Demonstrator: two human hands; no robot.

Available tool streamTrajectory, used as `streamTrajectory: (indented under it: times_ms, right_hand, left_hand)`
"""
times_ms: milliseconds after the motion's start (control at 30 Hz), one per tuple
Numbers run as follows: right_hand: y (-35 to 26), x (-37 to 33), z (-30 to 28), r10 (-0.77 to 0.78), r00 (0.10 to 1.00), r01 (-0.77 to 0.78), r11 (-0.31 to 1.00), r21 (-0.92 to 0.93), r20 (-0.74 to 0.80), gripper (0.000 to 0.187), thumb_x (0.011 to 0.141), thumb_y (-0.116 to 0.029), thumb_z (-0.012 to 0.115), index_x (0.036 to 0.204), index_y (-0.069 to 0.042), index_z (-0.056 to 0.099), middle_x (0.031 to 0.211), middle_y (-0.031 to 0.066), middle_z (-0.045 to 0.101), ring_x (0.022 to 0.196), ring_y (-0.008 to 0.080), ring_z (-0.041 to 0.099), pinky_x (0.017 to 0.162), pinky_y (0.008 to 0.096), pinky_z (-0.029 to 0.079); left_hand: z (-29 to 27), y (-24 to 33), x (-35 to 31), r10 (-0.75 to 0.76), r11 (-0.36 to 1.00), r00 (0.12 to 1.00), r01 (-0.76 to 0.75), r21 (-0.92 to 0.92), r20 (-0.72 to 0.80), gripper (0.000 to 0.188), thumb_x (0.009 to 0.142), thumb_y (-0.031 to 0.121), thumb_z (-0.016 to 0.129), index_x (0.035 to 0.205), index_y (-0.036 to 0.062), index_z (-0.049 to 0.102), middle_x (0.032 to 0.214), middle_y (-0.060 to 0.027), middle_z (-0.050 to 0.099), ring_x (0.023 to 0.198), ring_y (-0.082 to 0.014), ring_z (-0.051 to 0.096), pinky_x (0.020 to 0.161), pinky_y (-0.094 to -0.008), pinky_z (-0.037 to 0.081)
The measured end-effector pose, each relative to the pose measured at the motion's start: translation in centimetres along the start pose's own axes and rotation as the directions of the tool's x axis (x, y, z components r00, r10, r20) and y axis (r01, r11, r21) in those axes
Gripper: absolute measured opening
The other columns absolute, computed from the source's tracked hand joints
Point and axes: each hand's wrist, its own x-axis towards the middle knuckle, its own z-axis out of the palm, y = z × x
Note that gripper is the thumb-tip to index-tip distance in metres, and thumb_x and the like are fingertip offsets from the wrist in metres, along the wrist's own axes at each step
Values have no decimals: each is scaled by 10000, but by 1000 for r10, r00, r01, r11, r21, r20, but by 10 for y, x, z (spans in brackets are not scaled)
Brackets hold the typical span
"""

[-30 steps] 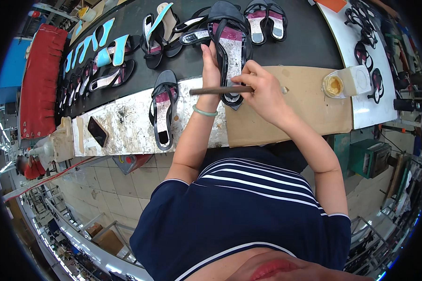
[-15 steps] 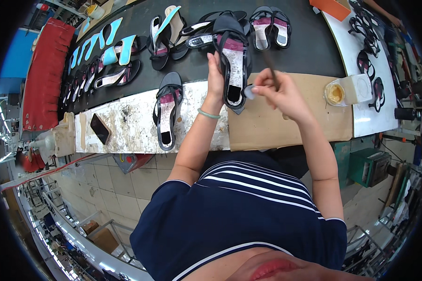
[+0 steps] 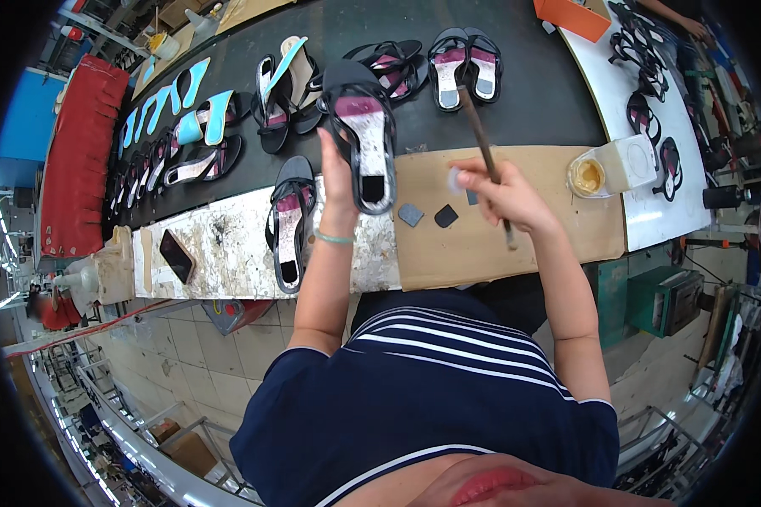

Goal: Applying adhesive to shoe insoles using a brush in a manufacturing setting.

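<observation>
The fingers (image 3: 472,179) of the right hand (image 3: 514,198) pinch a small, pale, translucent piece (image 3: 455,180) and hold a slim brown stick (image 3: 479,135). The left hand (image 3: 338,182), fingers partly hidden, grips a black strapped sandal (image 3: 364,139) over the table (image 3: 541,106), near its front edge, where brown rectangular cardboard (image 3: 431,258) carries one grey patch (image 3: 410,215) and one black patch (image 3: 446,216).

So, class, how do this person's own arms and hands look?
Short navy-blue fabric sleeves with thin white edging leave both forearms bare. A slim, pale green, ring-shaped bangle circles the left wrist; none shows on the right. No gloves cover the fingers.
</observation>
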Motion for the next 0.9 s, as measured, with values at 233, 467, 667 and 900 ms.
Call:
streamTrajectory:
  times_ms: [233,467,667,900]
  right_hand:
    - [13,23,14,-40,848,-175,919,352,528,509,942,-265,664,1326,6,469,703,3,501,412,62,469,344,197,220]
    - [13,11,11,-44,877,-191,882,431,478,504,925,-173,676,1344,11,465,712,2,562,408,63,457,359,200,219]
    - [5,7,-26,-93,969,-38,859,510,228,389,910,-144,682,1212,18,499,672,-14,519,398,64,444,362,201,222]
    - [6,59,-137,-86,996,70,893,445,15,167,969,-151,586,994,-44,461,1013,187,663,415,49,369,375,208,259]
  left_hand:
    - [58,-27,-27,-80,984,996,71,-163,-46,751,981,676,182,1235,65,537,1017,-79,650,867,-203,648,743,-349,557]
    - [54,-13,-35,-202,979,979,202,20,11,707,1008,615,241,1395,55,435,1317,-121,569,1150,-242,573,1033,-406,425]
    - [-28,88,-73,297,592,936,-27,805,-187,580,1001,470,437,1402,54,479,1302,-116,596,1162,-219,545,963,-365,411]
    - [-203,105,-160,-60,714,820,434,549,-570,597,1004,558,409,1229,27,564,914,-39,615,807,-136,560,781,-298,461]
